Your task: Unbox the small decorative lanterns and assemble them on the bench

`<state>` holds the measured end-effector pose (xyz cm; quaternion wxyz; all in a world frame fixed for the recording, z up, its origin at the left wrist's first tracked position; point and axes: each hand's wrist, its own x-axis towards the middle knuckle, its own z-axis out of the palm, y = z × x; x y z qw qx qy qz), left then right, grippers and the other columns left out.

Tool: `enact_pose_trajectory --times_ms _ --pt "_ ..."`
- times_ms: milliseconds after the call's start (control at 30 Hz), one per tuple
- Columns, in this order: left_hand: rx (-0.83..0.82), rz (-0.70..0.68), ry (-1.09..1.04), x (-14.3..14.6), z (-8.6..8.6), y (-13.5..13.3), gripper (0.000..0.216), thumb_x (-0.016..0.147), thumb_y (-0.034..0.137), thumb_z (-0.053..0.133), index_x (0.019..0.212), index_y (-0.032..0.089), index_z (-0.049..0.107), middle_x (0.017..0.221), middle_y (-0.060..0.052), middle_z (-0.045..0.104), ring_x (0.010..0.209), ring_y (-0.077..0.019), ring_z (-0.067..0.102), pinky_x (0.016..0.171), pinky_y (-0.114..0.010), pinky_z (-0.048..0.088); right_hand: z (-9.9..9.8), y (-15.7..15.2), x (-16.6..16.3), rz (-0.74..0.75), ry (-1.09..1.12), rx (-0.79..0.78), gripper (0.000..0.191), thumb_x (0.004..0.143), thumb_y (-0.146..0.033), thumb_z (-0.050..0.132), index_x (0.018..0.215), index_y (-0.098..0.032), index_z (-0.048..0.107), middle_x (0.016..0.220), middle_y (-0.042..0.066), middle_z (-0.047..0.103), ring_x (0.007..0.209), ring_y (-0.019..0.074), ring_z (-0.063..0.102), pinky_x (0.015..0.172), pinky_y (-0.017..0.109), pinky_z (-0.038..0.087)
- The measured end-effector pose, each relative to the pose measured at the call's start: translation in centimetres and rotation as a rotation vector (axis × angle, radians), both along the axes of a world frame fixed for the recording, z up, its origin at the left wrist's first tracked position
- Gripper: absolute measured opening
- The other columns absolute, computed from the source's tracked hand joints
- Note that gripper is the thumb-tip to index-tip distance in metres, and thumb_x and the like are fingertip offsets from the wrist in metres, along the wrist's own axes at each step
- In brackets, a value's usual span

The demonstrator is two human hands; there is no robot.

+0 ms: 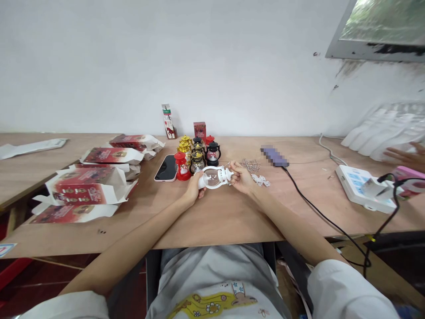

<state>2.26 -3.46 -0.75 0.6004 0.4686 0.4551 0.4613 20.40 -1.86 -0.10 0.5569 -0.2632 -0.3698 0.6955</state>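
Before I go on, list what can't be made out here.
All in the head view:
Base of the white lantern: partly covered by the grip of the left hand.
What exactly the right hand touches at its top: too small to tell.
Body of the rear gold lantern: mostly behind nearer lanterns.
Print on the small red box: too small to read.
Purple device: partly pixelated.
Co-worker's hand: cut off by the right edge.

The large lantern [212,177] is white, the cartons [78,180] patterned red and white.

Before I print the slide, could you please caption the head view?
Left hand and right hand hold a white lantern near small coloured lanterns.
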Motion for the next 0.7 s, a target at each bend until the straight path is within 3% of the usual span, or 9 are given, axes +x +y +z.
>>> enact_pose_trajectory --times_ms 333,533,600,700 --pt "0.023 0.023 0.015 0.1 -0.5 0.4 0.038 0.079 0.055 0.045 0.065 0.019 0.045 0.036 0.005 0.043 0.022 -0.0065 0.029 0.026 -0.018 0.018 0.1 -0.3 -0.2 -0.008 -0.075 0.065 0.04 0.067 -0.031 0.074 0.062 -0.02 0.036 0.045 -0.013 0.023 0.037 0.0013 0.006 0.035 0.015 0.008" --pt "-0.015 0.039 -0.139 0.1 0.2 0.3 0.039 0.079 0.056 0.046 0.068 0.019 0.044 0.038 0.006 0.044 0.025 -0.004 0.027 0.03 -0.016 0.016 0.9 -0.2 0.7 -0.005 -0.021 0.174 0.033 0.073 -0.028 0.068 0.059 -0.02 0.039 0.042 -0.012 0.015 0.038 0.0049 0.012 0.038 0.017 0.015" --pt "-0.024 0.026 -0.191 0.0 0.4 0.1 0.037 0.079 0.054 0.045 0.067 0.019 0.044 0.039 0.005 0.045 0.026 -0.0033 0.025 0.031 -0.016 0.015 1.6 0.2 1.9 -0.084 0.017 0.215 0.034 0.073 -0.03 0.069 0.059 -0.02 0.039 0.044 -0.011 0.018 0.04 0.0057 0.016 0.039 0.017 0.018" --pt "-0.023 -0.02 -0.245 -0.1 0.6 -0.1 0.035 0.078 0.052 0.044 0.068 0.018 0.044 0.04 0.005 0.046 0.027 -0.0029 0.024 0.032 -0.016 0.014 2.2 1.4 4.4 -0.389 -0.051 0.257 0.033 0.07 -0.037 0.073 0.061 -0.02 0.046 0.05 -0.008 0.032 0.045 0.0061 0.028 0.044 0.019 0.026"
